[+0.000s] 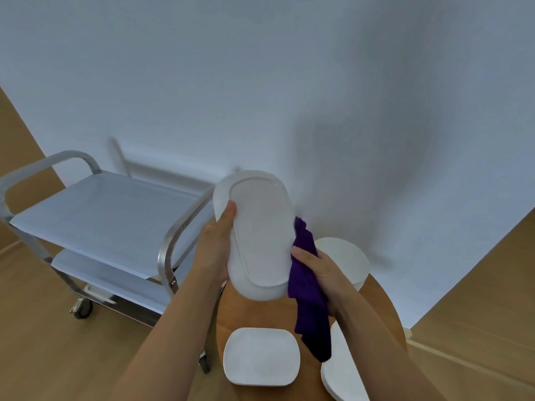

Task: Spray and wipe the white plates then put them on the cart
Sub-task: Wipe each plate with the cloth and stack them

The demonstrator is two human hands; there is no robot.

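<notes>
Between the two hands, above the round wooden tabletop [260, 311], an oblong white plate [260, 235] is held tilted with its underside toward the camera. The left hand [215, 250] has a closed grip on the plate's left edge, thumb on the rim. The right hand [321, 273] grips a purple cloth [311, 296] bunched against the plate's right edge; the cloth hangs below that grip. Beneath the grips, a squarish white plate [262, 355] lies on the tabletop. Just right of the cloth's tail lies another white plate [338, 371], and a round white stack [347, 256] sits beyond the right hand. Left of the left grip stands a metal cart [101, 227]; no plates show on its top shelf.
</notes>
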